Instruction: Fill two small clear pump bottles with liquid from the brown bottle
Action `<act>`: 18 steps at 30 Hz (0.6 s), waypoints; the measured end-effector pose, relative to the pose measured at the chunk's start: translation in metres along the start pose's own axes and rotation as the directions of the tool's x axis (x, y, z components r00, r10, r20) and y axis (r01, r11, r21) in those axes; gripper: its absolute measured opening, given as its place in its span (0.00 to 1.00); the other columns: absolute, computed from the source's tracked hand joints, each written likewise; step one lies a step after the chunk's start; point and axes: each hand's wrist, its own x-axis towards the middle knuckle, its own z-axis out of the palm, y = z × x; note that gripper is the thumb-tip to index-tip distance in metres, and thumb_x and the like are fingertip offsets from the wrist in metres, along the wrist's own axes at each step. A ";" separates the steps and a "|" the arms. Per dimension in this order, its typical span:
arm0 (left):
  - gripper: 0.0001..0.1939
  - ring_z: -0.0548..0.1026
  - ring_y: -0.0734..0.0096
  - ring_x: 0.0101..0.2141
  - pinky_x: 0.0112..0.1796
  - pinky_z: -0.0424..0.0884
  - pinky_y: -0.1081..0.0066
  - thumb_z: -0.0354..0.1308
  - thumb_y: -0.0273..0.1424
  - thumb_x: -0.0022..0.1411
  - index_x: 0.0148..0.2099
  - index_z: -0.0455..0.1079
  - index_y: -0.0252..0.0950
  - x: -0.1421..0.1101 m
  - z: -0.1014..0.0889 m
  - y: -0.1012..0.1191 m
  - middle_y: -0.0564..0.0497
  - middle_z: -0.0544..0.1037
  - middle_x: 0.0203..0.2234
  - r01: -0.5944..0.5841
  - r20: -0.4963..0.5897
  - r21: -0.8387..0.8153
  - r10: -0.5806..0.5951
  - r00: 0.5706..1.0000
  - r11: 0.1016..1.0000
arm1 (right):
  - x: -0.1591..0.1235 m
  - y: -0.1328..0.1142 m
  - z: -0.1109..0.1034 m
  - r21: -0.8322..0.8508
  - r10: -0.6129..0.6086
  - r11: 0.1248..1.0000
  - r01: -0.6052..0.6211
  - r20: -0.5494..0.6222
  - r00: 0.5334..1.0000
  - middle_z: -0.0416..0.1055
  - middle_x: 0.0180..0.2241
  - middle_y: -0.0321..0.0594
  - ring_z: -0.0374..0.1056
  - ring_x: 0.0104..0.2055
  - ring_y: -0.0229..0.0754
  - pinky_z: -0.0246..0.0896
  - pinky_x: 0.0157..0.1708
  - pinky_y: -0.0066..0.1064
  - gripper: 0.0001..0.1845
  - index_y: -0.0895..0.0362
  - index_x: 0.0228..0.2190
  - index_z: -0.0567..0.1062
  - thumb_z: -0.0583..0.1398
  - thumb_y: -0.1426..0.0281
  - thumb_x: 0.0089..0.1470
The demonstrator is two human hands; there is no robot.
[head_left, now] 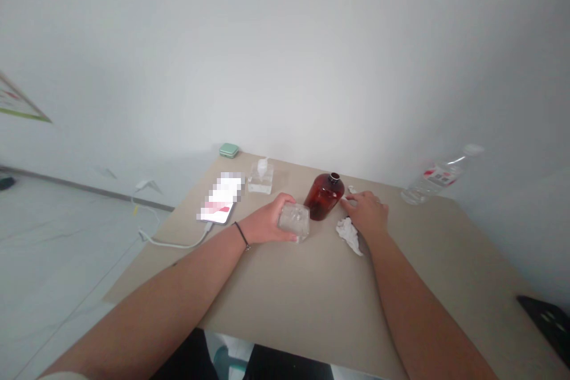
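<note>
My left hand [267,221] is wrapped round a clear square glass bottle [294,221], tilted on the beige table [312,297]. Just right of it stands an open amber-red bottle [324,196] with no cap. My right hand [367,212] rests on the table right of the amber bottle, fingers curled toward a small white object [351,190] by its fingertips; whether it grips anything is not clear. A crumpled white tissue [349,234] lies against that hand's near side.
A phone [220,199] with a white cable [171,241] lies at the left. Behind it are a clear pump dispenser [261,177] and a small green case [228,150]. A plastic water bottle [439,181] lies at the far right. A black object [547,320] sits at the right edge.
</note>
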 end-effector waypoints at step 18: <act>0.39 0.74 0.55 0.47 0.47 0.69 0.59 0.73 0.40 0.47 0.56 0.56 0.40 0.000 -0.002 -0.002 0.44 0.74 0.49 0.022 0.018 0.011 -0.022 1.000 1.000 | -0.006 -0.003 -0.014 0.095 0.035 0.995 -0.016 -0.195 0.980 0.76 0.47 0.51 0.70 0.49 0.58 0.58 0.51 0.53 0.21 0.56 0.41 0.82 0.57 0.54 0.61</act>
